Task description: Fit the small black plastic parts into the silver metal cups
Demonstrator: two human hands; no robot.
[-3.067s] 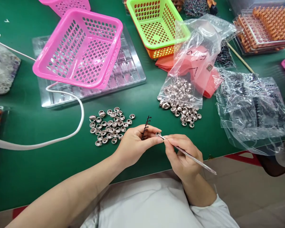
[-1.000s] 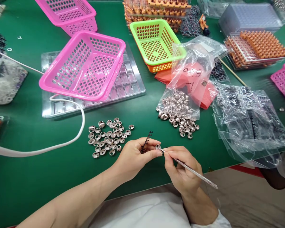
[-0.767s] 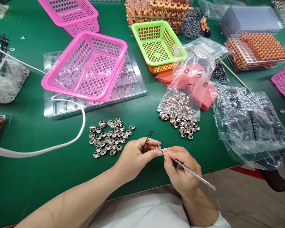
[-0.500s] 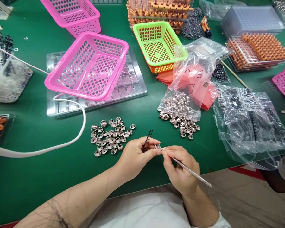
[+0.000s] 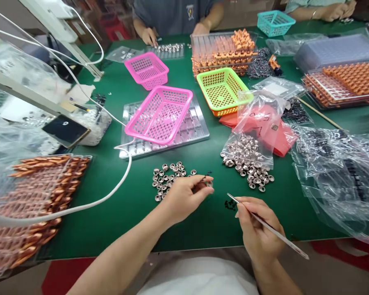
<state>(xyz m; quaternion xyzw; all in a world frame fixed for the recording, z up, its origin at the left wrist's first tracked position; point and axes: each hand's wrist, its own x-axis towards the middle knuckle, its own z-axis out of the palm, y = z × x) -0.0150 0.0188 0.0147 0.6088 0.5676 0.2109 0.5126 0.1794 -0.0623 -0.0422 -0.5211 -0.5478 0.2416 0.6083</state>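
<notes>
Metal cups (image 5: 161, 180), frame centre: many seemingly remaining; finished ones unclear | left hand (image 5: 184, 198) pinching dark strip (image 5: 207, 176) | right hand (image 5: 261, 229) clamping tweezers (image 5: 286, 241)

Two hands face each other over a worktable (image 5: 209, 235): the left hand (image 5: 184, 198), a strip (image 5: 207, 176) in its fingers, beside the front right of scattered cups (image 5: 161, 173), and the right hand (image 5: 263, 227) holding tweezers (image 5: 291, 244), their tip near small bits (image 5: 230, 204). Behind the scatter, one basket (image 5: 164, 116) rests on a tray (image 5: 200, 127), a second basket (image 5: 146, 71) stands farther back, and nested baskets (image 5: 223, 92) stand to the right, behind a cup pile (image 5: 255, 176) partly in or under a bag (image 5: 266, 159). At far left a cable (image 5: 33, 220) crosses rows of parts (image 5: 27, 243); more bags (image 5: 335, 176) lie far right, and a co-worker (image 5: 172, 18) is opposite.
</notes>
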